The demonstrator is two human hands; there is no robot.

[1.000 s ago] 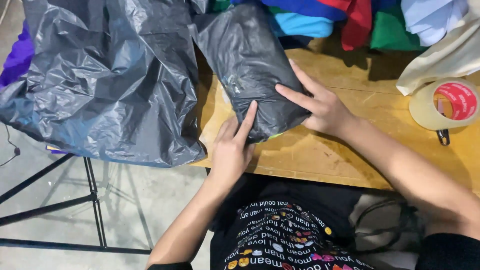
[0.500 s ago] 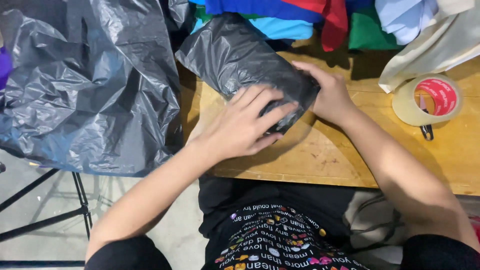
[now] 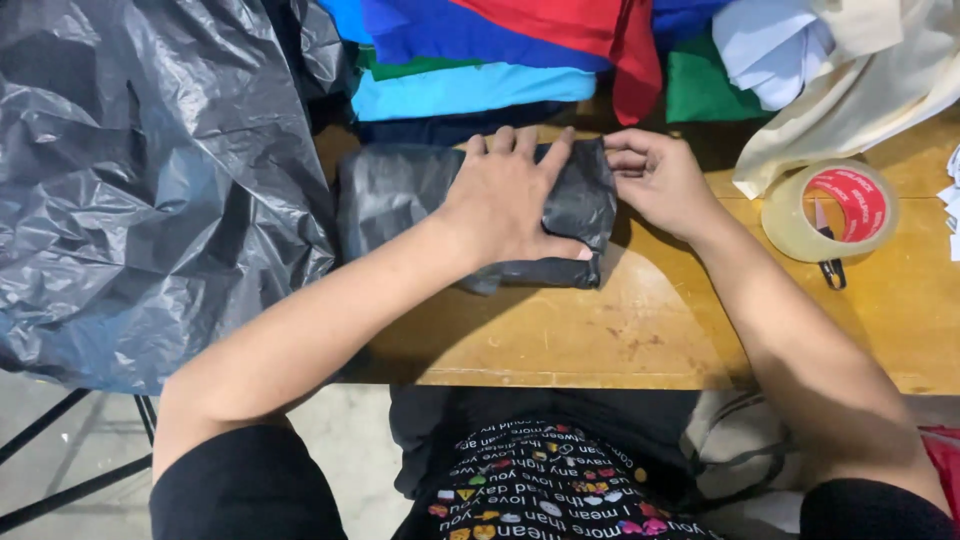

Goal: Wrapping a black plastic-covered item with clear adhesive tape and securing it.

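We pressed our left hand [image 3: 515, 200] flat, fingers spread, on the folded grey plastic parcel [image 3: 400, 205] to keep it shut; right hand [image 3: 658, 180] pinched its edge.

A wrapped parcel [image 3: 400, 205] lies on the table [image 3: 640, 330], left of centre. The left hand [image 3: 510, 195] rests flat on its right half; the right hand [image 3: 665, 180] touches its right edge. Folded clothes [image 3: 470, 60] lie beyond it, a large bag [image 3: 140, 190] hangs left, and a tape roll [image 3: 830, 210] sits far right.
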